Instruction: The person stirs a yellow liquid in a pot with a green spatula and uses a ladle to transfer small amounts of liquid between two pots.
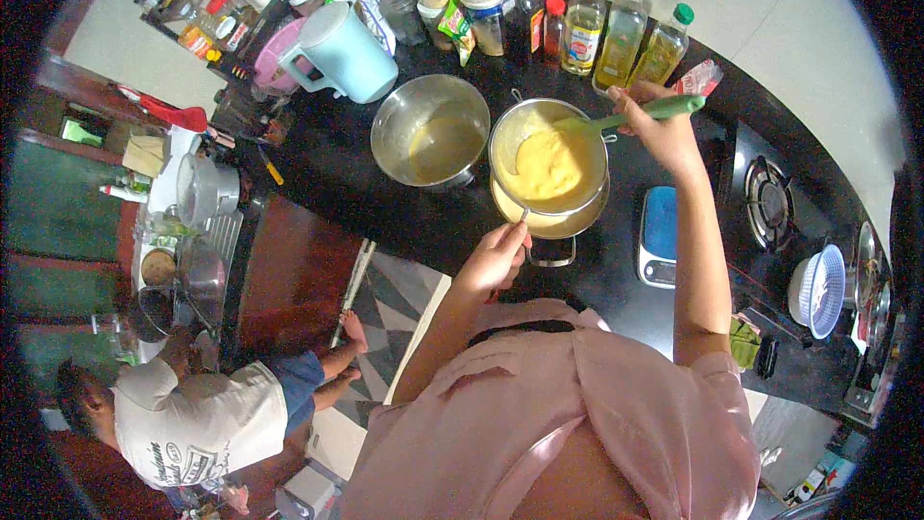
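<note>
My left hand [494,258] grips the thin handle of a round metal strainer [502,131]. Thick yellow batter [547,164] fills much of the strainer, which rests over a steel pot [595,216] with side handles. More pale yellow mixture shows in the pot below the strainer's near rim. In my right hand [659,130] is a green spatula [681,106], its head down in the batter at the far right of the strainer. Left of the pot stands a steel mixing bowl [390,120] with yellow residue at its bottom.
Oil bottles [624,34], jars and a light-blue jug [346,53] line the back of the black counter. A kitchen scale [659,236] lies right of the pot, near a gas burner [768,202] and a blue basket [826,294]. Another person [202,414] works at the left.
</note>
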Motion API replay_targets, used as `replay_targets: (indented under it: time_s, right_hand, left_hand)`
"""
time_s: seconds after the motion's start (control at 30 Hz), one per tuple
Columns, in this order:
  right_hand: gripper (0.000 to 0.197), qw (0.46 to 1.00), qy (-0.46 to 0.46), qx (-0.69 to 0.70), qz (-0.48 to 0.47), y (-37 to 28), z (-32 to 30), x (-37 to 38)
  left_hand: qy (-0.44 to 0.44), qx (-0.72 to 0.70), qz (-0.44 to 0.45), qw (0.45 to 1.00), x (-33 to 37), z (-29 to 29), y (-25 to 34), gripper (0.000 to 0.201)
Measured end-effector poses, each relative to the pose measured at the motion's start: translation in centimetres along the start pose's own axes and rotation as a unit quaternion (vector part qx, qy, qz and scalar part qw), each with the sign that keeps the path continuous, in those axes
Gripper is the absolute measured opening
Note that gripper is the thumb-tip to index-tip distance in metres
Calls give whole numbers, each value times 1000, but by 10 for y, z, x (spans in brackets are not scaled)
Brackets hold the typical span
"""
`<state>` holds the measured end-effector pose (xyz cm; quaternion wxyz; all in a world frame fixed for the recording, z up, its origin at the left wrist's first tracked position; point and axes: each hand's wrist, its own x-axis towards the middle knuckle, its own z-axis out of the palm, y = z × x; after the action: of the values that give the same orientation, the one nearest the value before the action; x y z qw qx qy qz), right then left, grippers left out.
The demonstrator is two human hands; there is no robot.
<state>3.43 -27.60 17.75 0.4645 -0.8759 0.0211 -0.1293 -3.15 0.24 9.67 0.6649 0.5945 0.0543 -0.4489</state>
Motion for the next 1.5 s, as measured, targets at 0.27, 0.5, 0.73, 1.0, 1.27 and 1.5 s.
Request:
replay_targets:
  time_s: [0.27, 0.5, 0.73, 1.0, 1.27, 1.5]
  right_hand:
    - [31, 948, 107, 196, 226, 55, 28, -56]
    - [24, 822, 168, 434, 328, 36, 57, -89]
    - [16, 932, 161, 305, 108, 13, 43, -76]
    - [10, 999, 11, -6, -40, -10, 56, -108]
    - [12, 976, 93, 194, 43, 2, 29, -78]
    - [10, 998, -3, 55, -22, 4, 56, -100]
  left_hand:
    - [16, -41, 42, 998, 9, 6, -11, 28]
    - [4, -46, -9, 999, 11, 12, -17, 29]
    - [-7, -28, 13, 999, 9, 12, -14, 29]
    - [-5, -39, 2, 999, 7, 11, -11, 28]
    - [7, 7, 18, 1000, 7, 5, -18, 30]
    - [7, 12, 12, 1000, 6, 6, -9, 33]
